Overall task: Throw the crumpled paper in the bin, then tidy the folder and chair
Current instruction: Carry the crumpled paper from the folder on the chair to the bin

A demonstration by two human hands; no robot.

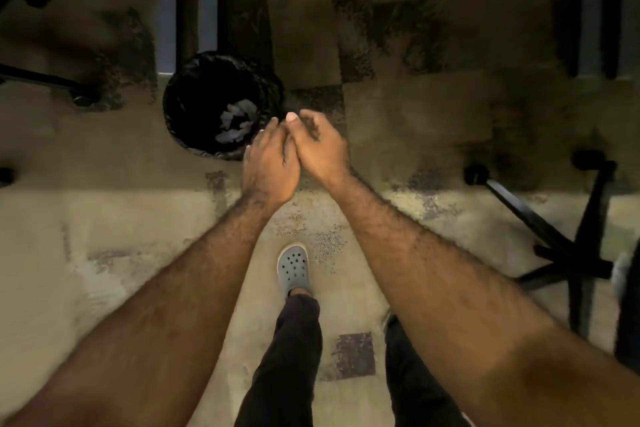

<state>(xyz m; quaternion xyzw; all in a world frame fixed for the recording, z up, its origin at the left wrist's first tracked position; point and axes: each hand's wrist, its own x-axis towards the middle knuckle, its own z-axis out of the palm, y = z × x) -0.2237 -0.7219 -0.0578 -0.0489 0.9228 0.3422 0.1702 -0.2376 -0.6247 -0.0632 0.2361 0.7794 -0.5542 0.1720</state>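
Carpet (398, 121) in mottled tan and dark patches fills the view, with open floor running from the person's feet up to the bin (194, 135). The bin, round and lined with a black bag, stands on the floor left of centre, its mouth facing straight up; its far rim sits close against a pale upright panel (166, 10) and a dark post beside it. Crumpled paper (237, 125) lies inside, pale grey scraps bunched toward the right side of the liner, with no clear long axis. A chair base (568, 246) with black spokes and castors spreads at the right edge, well apart from the bin, and another black leg with a castor (83, 99) reaches in from the left. A grey clog (293, 267) on one foot points forward in the clear strip between them.

Both hands meet just right of the bin's near rim. The left hand (270, 166) has its fingers loosely curled, and the right hand (320, 146) presses against it, thumb tip up. Neither hand visibly holds anything; blur hides whether their fingers interlock.
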